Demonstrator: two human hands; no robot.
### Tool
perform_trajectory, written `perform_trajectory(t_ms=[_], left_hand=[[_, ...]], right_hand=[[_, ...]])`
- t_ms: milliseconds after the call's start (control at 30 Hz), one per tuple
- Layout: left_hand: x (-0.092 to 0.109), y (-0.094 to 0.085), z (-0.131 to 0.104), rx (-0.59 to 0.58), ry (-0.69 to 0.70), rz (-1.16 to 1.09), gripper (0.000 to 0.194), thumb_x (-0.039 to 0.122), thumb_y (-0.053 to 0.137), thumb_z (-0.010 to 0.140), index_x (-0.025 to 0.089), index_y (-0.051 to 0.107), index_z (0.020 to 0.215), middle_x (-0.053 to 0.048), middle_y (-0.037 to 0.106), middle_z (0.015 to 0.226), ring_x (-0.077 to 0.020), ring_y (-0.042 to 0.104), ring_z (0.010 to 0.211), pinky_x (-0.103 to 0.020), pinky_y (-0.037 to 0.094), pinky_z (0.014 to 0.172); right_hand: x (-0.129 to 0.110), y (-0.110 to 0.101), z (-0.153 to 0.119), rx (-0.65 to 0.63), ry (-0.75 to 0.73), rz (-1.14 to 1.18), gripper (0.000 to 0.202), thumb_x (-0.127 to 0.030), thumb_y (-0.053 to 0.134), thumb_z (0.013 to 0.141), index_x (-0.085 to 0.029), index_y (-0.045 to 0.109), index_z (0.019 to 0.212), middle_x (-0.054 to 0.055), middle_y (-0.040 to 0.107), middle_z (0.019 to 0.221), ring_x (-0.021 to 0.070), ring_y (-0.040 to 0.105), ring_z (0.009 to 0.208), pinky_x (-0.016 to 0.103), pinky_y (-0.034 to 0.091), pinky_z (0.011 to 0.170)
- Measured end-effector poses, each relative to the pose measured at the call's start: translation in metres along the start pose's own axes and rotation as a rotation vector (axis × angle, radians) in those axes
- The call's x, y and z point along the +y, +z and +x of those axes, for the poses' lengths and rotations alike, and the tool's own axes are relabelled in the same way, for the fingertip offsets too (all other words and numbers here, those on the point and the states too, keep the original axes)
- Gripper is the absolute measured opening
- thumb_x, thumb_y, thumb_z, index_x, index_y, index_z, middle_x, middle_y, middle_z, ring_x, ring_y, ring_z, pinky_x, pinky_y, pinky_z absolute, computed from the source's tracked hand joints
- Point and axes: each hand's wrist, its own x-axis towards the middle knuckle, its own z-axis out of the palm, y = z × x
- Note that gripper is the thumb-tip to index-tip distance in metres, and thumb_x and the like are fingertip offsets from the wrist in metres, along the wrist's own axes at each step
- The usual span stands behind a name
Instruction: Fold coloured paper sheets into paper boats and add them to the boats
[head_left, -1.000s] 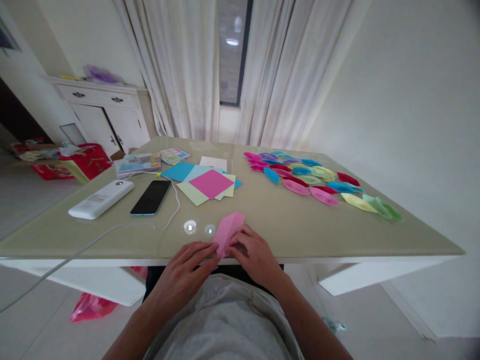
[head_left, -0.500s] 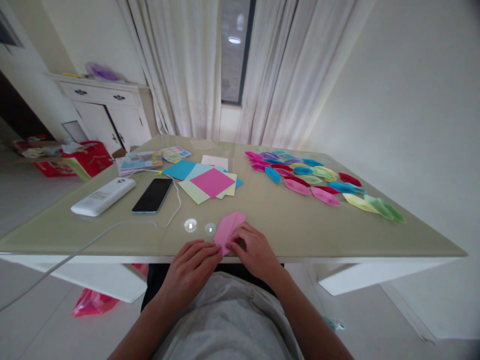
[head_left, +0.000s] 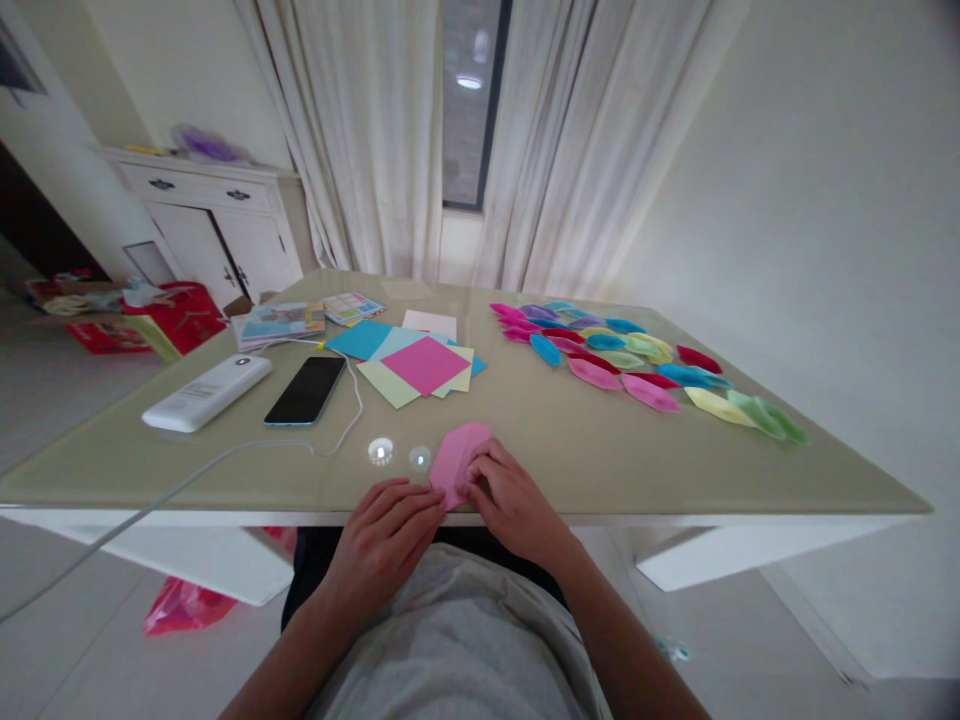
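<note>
"Folding what, at the near edge of the glossy olive-beige table (head_left: 675, 480)?"

"Steadying the near end of a pink, part-folded paper sheet (head_left: 451, 460) with the left hand (head_left: 391, 525), nearly flat; apparently pinching its right side with the curled right hand (head_left: 507, 500)."

"Done already?"

"Farther out, to the right: rows of pointed, multicoloured folded-paper pieces (head_left: 616, 358)."

"Remaining?"

"Left of those: flat, square coloured-paper sheets (head_left: 426, 366), seemingly unfolded."
</note>
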Motion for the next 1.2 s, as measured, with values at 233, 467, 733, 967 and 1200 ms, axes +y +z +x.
perform_trajectory(t_ms=[233, 467, 733, 967, 1200], left_hand=[[-0.001, 0.003, -0.002, 0.002, 0.030, 0.047, 0.018, 0.009, 0.069, 0.103, 0.017, 0.075, 0.118, -0.007, 0.085, 0.115, -0.0228, 0.075, 0.106, -0.042, 0.052, 0.105], [-0.009, 0.002, -0.017, -0.071, 0.141, 0.091, 0.027, 0.008, 0.062, 0.106, 0.012, 0.074, 0.130, -0.013, 0.081, 0.129, -0.0268, 0.072, 0.122, -0.046, 0.051, 0.111], [-0.013, -0.002, -0.014, -0.052, 0.181, 0.075, 0.028, 0.011, 0.056, 0.110, 0.014, 0.074, 0.130, -0.012, 0.083, 0.127, -0.0240, 0.074, 0.122, -0.043, 0.050, 0.115], [-0.013, 0.001, -0.015, -0.009, 0.085, 0.001, 0.022, 0.009, 0.062, 0.106, 0.018, 0.075, 0.121, -0.008, 0.084, 0.122, -0.0214, 0.075, 0.118, -0.040, 0.052, 0.114], [0.000, 0.005, -0.003, -0.024, -0.027, 0.054, 0.020, 0.018, 0.067, 0.105, 0.022, 0.075, 0.124, -0.005, 0.084, 0.111, -0.0223, 0.074, 0.103, -0.041, 0.053, 0.103]], right_hand=[[0.002, -0.001, 0.001, -0.002, -0.040, -0.002, 0.024, -0.003, 0.068, 0.101, -0.022, 0.057, 0.090, 0.003, 0.062, 0.105, 0.0214, 0.061, 0.100, 0.034, 0.048, 0.092], [0.001, -0.003, 0.004, -0.021, -0.043, -0.016, 0.025, -0.002, 0.067, 0.100, -0.021, 0.057, 0.088, 0.004, 0.063, 0.103, 0.0214, 0.061, 0.098, 0.034, 0.048, 0.091], [0.002, -0.004, 0.005, -0.038, -0.012, 0.002, 0.023, -0.002, 0.069, 0.099, -0.021, 0.061, 0.089, 0.003, 0.065, 0.104, 0.0207, 0.062, 0.098, 0.033, 0.048, 0.092], [0.002, -0.004, 0.005, -0.032, -0.008, 0.024, 0.022, -0.004, 0.069, 0.100, -0.021, 0.061, 0.088, 0.003, 0.065, 0.102, 0.0207, 0.063, 0.099, 0.033, 0.049, 0.092], [0.004, -0.004, 0.004, -0.036, -0.018, 0.005, 0.020, -0.005, 0.071, 0.099, -0.020, 0.062, 0.090, 0.004, 0.066, 0.104, 0.0216, 0.063, 0.100, 0.034, 0.050, 0.091]])
